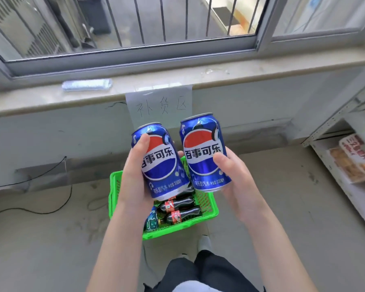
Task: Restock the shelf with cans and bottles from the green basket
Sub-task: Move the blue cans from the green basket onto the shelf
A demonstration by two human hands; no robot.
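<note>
Below the window ledge, a white shelf stands at the right edge of view and the green basket sits on the floor. Both hands are raised over the basket's far edge. The left hand wraps one blue can, tilted left. The right hand grasps a second blue can, nearly upright, just beside it. Inside the basket lie at least three cola bottles and a third blue can near its front left corner.

My bare left hand and bare right hand, forearms uncovered; at six o'clock my black fabric trousers, white shoe toe, pale shirt hem.
</note>
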